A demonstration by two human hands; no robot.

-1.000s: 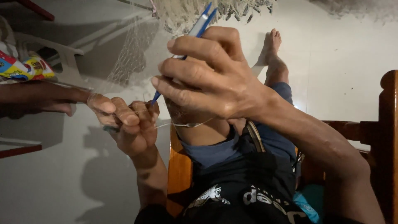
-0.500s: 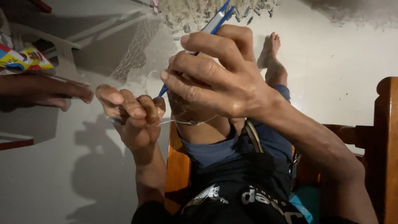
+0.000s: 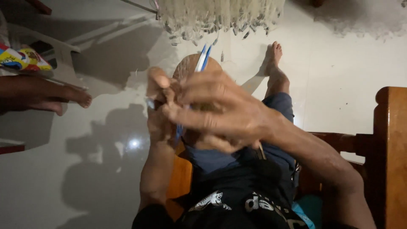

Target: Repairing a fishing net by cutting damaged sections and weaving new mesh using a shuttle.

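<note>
My right hand is closed around a blue and white netting needle, whose tip sticks up above my fingers. My left hand is raised right against it, fingers curled and pinching thin pale net line; the line itself is mostly hidden and blurred. Both hands meet over my raised knee. A pale fishing net with small weights along its edge hangs at the top of the view, just beyond the needle tip.
I sit on a wooden chair, my bare foot stretched out on the glossy pale floor. Another person's bare limb reaches in from the left. A white plastic chair and colourful cloth are at upper left.
My left hand has risen and closed in against my right hand. The needle now points more upright toward the net. The view has tilted, so the other person's limb sits lower.
</note>
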